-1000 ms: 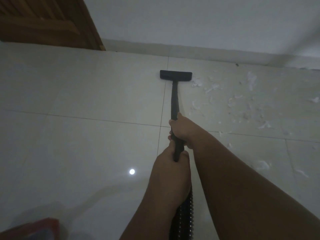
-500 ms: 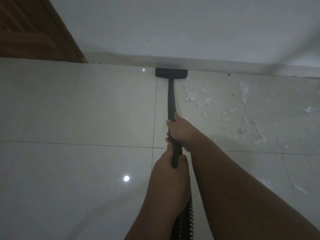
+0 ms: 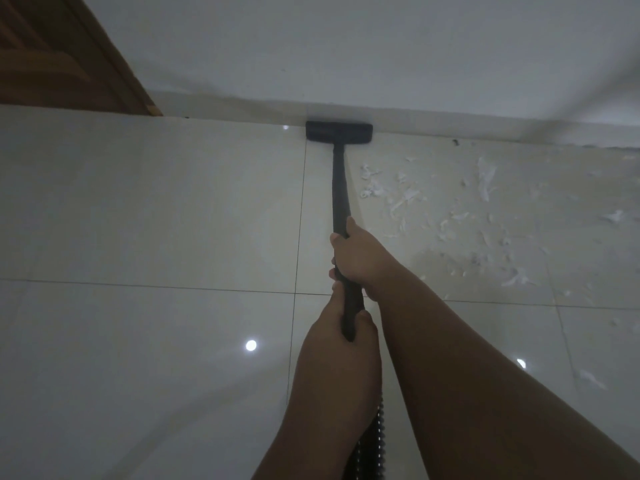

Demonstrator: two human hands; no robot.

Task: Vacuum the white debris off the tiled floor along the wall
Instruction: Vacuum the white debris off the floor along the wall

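White debris (image 3: 446, 209) lay scattered over the tiled floor (image 3: 149, 209) to the right of the vacuum, thickest near the wall (image 3: 346, 57) and thinning toward the person. That wall closed off the far side, with a wooden door (image 3: 59, 60) at its left end; the tiles to the left looked bare and gave open room. The black wand (image 3: 340, 188) ran nearly straight away from the person, its long axis square to the wall, and the floor head (image 3: 338, 132) sat pressed against the skirting, so no forward travel was left. The right hand (image 3: 356, 258), higher up the wand, was wrapped fully around it and lay nearer the scraps; the left hand (image 3: 341, 344) was closed around the wand's lower end, just above the ribbed hose (image 3: 375, 438). The next stroke probably needed a pull back and a shift rightward.
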